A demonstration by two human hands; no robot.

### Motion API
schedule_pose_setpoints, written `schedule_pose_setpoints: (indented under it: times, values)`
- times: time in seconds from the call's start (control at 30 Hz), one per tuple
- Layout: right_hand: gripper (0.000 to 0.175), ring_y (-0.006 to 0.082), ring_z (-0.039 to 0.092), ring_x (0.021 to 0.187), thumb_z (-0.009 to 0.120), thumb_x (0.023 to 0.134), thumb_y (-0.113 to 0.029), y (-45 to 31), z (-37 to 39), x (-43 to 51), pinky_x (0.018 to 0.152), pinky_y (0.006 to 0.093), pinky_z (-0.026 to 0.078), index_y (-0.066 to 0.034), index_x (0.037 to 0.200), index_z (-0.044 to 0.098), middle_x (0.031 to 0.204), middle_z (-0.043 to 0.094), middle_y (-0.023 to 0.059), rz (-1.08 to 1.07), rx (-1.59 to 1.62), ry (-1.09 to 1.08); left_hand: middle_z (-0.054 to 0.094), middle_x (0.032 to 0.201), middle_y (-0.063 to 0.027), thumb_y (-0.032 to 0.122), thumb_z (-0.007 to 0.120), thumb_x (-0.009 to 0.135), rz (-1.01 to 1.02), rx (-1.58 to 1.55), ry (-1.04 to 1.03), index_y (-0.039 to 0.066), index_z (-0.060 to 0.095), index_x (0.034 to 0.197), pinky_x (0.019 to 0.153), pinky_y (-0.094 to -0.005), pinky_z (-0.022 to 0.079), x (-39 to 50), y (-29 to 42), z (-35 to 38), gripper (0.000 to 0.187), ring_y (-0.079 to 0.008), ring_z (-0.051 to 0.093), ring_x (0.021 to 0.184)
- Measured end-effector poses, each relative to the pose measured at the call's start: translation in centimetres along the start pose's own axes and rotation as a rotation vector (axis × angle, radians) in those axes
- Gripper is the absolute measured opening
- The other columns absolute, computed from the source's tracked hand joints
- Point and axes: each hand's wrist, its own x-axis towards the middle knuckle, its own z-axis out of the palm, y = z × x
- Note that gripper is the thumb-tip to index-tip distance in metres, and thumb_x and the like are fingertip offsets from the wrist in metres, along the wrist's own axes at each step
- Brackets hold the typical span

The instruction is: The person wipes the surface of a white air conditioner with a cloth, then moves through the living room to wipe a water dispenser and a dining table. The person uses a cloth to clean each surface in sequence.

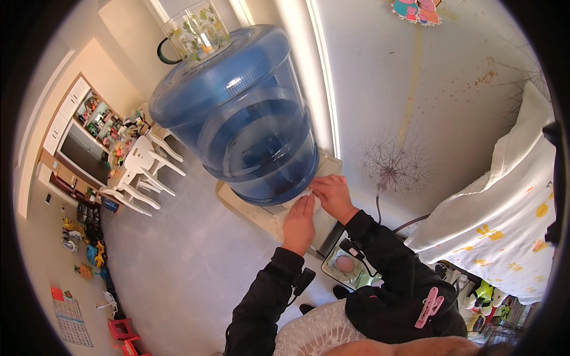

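A large blue water bottle [262, 133] stands upside down on a cream water dispenser [249, 209]. On its upturned base sits a patterned clear pitcher [198, 33] with a dark green handle. My left hand [299, 227] presses a crumpled white cloth or tissue [317, 204] on the dispenser's top, close to the bottle's lower edge. My right hand [331, 196] is beside it, fingertips bent at the same white piece and near the bottle. How firmly either hand grips the piece cannot be made out.
A white cloth with yellow prints [481, 231] drapes at the right, near a cable [412, 221] by the wall. Below the dispenser's front lies a tray-like item [349, 264]. White chairs [140, 155] and a cluttered table stand at the left; red stools [122, 329] are lower left.
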Motion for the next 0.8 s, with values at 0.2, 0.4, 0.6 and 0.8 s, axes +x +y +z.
schedule_pose_setpoints:
  times: [0.2, 0.4, 0.6, 0.8]
  values:
    - [0.018, 0.0265, 0.064, 0.094, 0.065, 0.083, -0.010, 5.4, 1.4, 3.5, 0.080, 0.0416, 0.048, -0.0121, 0.098, 0.075, 0.107, 0.072, 0.0023, 0.020, -0.028, 0.200, 0.055, 0.135, -0.0233, -0.002, 0.054, 0.081, 0.096, 0.013, -0.039, -0.006, 0.048, 0.136, 0.109, -0.0425, 0.040, 1.9, -0.6, 0.7, 0.055, -0.0378, 0.051, 0.128]
    - [0.017, 0.0302, 0.064, 0.092, 0.063, 0.085, -0.010, 7.7, 1.9, 6.2, 0.083, 0.0419, 0.051, -0.0103, 0.098, 0.075, 0.103, 0.072, 0.0046, 0.119, -0.002, 0.178, 0.056, 0.133, -0.0227, -0.003, 0.054, 0.080, 0.084, 0.032, -0.064, -0.006, 0.049, 0.133, 0.109, -0.0425, 0.039, 5.9, 0.9, 2.6, 0.053, -0.0371, 0.050, 0.129]
    - [0.023, 0.0317, 0.062, 0.096, 0.063, 0.080, -0.002, 4.8, 0.9, 3.0, 0.084, 0.0406, 0.051, -0.0074, 0.099, 0.073, 0.103, 0.070, 0.0071, 0.079, 0.019, 0.119, 0.056, 0.136, -0.0152, 0.002, 0.054, 0.082, 0.066, 0.054, -0.049, -0.001, 0.055, 0.130, 0.107, -0.0406, 0.041, 5.4, 0.8, 2.3, 0.048, -0.0315, 0.050, 0.130]
    - [0.027, 0.0334, 0.060, 0.095, 0.063, 0.078, 0.004, -2.1, -0.1, -0.9, 0.080, 0.0413, 0.052, -0.0056, 0.102, 0.072, 0.109, 0.068, 0.0091, 0.008, 0.051, 0.002, 0.059, 0.131, -0.0154, 0.006, 0.059, 0.083, 0.088, 0.004, -0.051, 0.003, 0.055, 0.132, 0.103, -0.0421, 0.045, -1.0, -0.6, -2.1, 0.049, -0.0337, 0.054, 0.124]
